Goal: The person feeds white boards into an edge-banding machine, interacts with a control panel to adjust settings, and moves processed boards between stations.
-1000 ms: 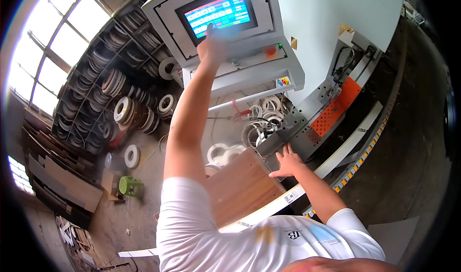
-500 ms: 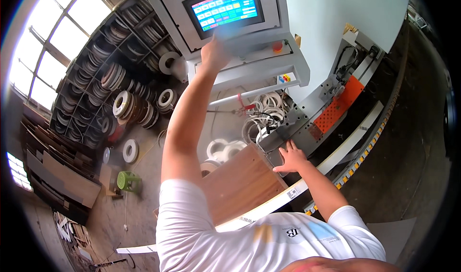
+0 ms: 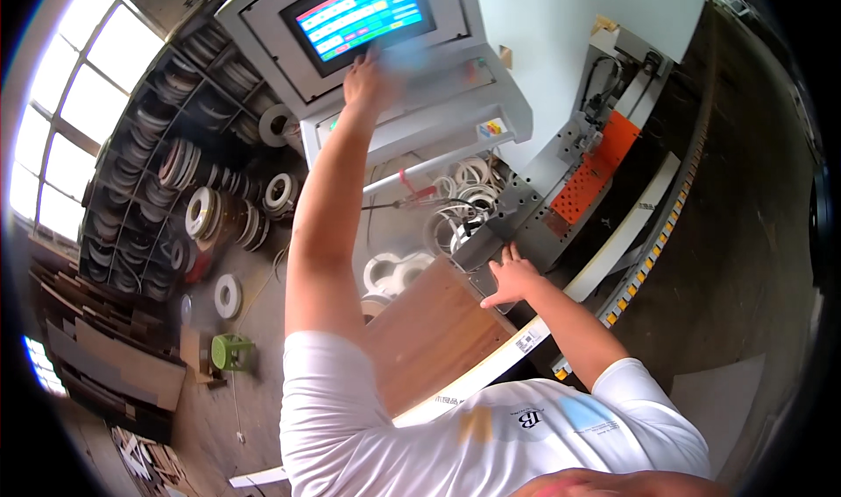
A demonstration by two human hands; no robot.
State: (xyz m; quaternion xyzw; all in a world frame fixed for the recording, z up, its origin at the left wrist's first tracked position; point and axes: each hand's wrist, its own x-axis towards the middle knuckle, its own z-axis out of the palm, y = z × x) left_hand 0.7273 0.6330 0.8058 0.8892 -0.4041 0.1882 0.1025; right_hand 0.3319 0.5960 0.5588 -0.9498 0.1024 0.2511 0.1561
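Observation:
My left hand (image 3: 363, 80) is raised at the lower edge of a lit touchscreen (image 3: 361, 17) in a grey control panel (image 3: 263, 25). Its fingers look stretched toward the screen and hold nothing, though a bluish blur smears that spot; whether a fingertip touches the glass I cannot tell. My right hand (image 3: 513, 278) rests with fingers spread on the dark metal table (image 3: 486, 250) of the machine, near its front corner. Beyond it stands a perforated orange plate (image 3: 597, 171). A long white strip (image 3: 604, 273) runs beneath my right forearm.
A brown wooden board (image 3: 438, 335) lies in front of me. Rolls of edge banding (image 3: 203, 213) stand on the floor by a full rack (image 3: 144, 168). A green stool (image 3: 231, 352) is at left. A curved track with yellow pieces (image 3: 648, 269) passes on the right.
My view has shifted, so the panel and machine sit further left. My left hand remains at the screen's lower edge; my right hand stays spread on the metal table.

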